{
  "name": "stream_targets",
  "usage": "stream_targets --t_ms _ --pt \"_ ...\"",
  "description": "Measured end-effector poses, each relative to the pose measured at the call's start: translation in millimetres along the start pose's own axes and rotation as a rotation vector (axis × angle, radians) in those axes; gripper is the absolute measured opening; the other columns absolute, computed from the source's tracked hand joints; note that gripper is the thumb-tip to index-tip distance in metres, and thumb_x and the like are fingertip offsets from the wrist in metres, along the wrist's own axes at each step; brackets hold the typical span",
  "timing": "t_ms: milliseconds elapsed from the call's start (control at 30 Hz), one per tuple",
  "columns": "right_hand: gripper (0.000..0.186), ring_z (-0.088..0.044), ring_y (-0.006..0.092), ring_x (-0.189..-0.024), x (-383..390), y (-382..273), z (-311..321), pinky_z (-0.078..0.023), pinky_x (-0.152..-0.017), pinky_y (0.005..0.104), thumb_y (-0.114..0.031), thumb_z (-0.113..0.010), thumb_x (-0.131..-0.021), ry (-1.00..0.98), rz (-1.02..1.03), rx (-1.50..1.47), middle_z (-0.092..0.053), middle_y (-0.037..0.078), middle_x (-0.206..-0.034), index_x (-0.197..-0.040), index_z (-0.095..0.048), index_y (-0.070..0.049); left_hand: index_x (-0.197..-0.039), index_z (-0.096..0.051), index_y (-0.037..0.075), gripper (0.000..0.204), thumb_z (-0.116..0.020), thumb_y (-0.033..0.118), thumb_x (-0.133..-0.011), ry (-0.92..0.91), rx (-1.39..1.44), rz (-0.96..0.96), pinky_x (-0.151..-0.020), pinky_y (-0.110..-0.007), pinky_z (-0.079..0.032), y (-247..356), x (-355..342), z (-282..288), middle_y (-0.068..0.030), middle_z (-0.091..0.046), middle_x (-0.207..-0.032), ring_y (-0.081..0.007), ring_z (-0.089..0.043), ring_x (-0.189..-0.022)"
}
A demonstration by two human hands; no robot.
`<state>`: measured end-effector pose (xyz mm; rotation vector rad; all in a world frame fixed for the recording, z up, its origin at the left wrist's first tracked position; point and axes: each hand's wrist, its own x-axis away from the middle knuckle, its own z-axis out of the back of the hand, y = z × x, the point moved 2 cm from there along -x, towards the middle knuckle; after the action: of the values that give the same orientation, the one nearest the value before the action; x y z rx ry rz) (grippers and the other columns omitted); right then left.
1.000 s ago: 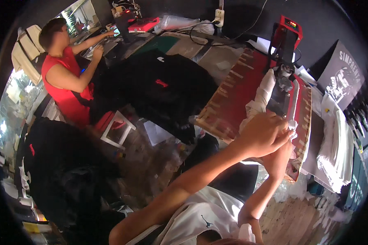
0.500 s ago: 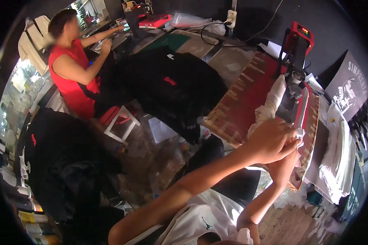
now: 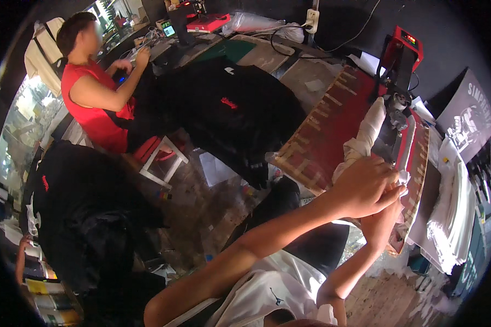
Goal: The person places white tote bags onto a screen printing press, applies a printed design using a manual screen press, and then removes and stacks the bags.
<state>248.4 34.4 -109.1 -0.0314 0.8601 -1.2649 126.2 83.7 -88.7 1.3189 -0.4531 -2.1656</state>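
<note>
My left hand (image 3: 365, 186) and my right hand (image 3: 381, 219) are close together, the left lying over the right, both with fingers closed. They grip the near end of a handle (image 3: 369, 126) wrapped in pale cloth, on a heat press (image 3: 401, 49). Most of the gripped part is hidden under my fingers. A pale bar (image 3: 409, 143) runs back from my hands on the right side. Beneath the handle lies the press's wide red plate (image 3: 322, 136), its edges marked with strips of tape.
A black garment (image 3: 240, 109) with a small red print covers the table at centre. More black garments (image 3: 93, 218) are heaped at left. A person in red (image 3: 95, 101) sits at the far left, near a white stool (image 3: 163, 162). Stacked white sheets (image 3: 450, 212) hang at right.
The other person has drawn the outstretched arm back from the small screen towards the body. A forearm has come into view at the far left edge. My hands have hardly moved.
</note>
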Motion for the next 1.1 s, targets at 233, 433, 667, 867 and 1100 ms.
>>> stream_targets --t_ms 233,433,667,867,1100 --pt "0.037 -0.073 0.0433 -0.099 -2.4 0.4 0.6 -0.055 -0.081 0.0495 -0.007 -0.077 -0.086 -0.017 -0.008 -0.016 -0.075 0.021 -0.108 -0.121 -0.069 -0.001 -0.094 -0.069 0.003 0.036 -0.064 0.036 -0.107 0.021 0.01 -0.018 -0.09 -0.05 -0.054 -2.2 -0.3 -2.5 -0.0174 -0.073 -0.091 -0.0366 -0.072 -0.095" --pt "0.038 -0.073 0.0446 -0.102 -2.3 0.3 -0.6 -0.056 -0.083 0.0495 -0.006 -0.076 -0.087 -0.034 -0.048 -0.036 -0.076 0.022 -0.112 -0.124 -0.069 0.0 -0.096 -0.07 0.003 0.036 -0.064 0.037 -0.107 0.07 -0.01 -0.045 -0.089 -0.05 -0.054 -6.0 2.5 -6.2 -0.0173 -0.073 -0.093 -0.0365 -0.07 -0.094" --pt "0.043 -0.072 0.0445 -0.108 1.4 5.4 -0.4 -0.055 -0.088 0.0511 -0.008 -0.079 -0.086 -0.027 -0.02 0.002 -0.076 0.022 -0.118 -0.127 -0.069 -0.001 -0.101 -0.072 0.003 0.036 -0.064 0.038 -0.107 -0.021 0.0 0.005 -0.092 -0.048 -0.055 -3.1 1.8 -3.1 -0.0185 -0.075 -0.101 -0.0362 -0.071 -0.101" --pt "0.044 -0.073 0.042 -0.107 10.8 13.9 2.7 -0.056 -0.089 0.0496 -0.014 -0.085 -0.081 -0.119 -0.104 -0.056 -0.076 0.02 -0.116 -0.121 -0.072 -0.004 -0.108 -0.075 0.007 0.032 -0.065 0.037 -0.107 -0.06 -0.035 0.058 -0.095 -0.048 -0.055 1.6 -0.7 -2.8 -0.0168 -0.077 -0.11 -0.0373 -0.072 -0.105" --pt "0.03 -0.071 0.0413 -0.105 -7.1 -9.1 0.4 -0.057 -0.09 0.0518 -0.019 -0.082 -0.079 -0.076 -0.021 0.088 -0.075 0.016 -0.109 -0.107 -0.076 -0.01 -0.109 -0.073 0.006 0.024 -0.065 0.03 -0.107 -0.019 -0.03 -0.016 -0.091 -0.05 -0.055 -3.6 -2.8 2.5 -0.0173 -0.076 -0.103 -0.0403 -0.072 -0.1"
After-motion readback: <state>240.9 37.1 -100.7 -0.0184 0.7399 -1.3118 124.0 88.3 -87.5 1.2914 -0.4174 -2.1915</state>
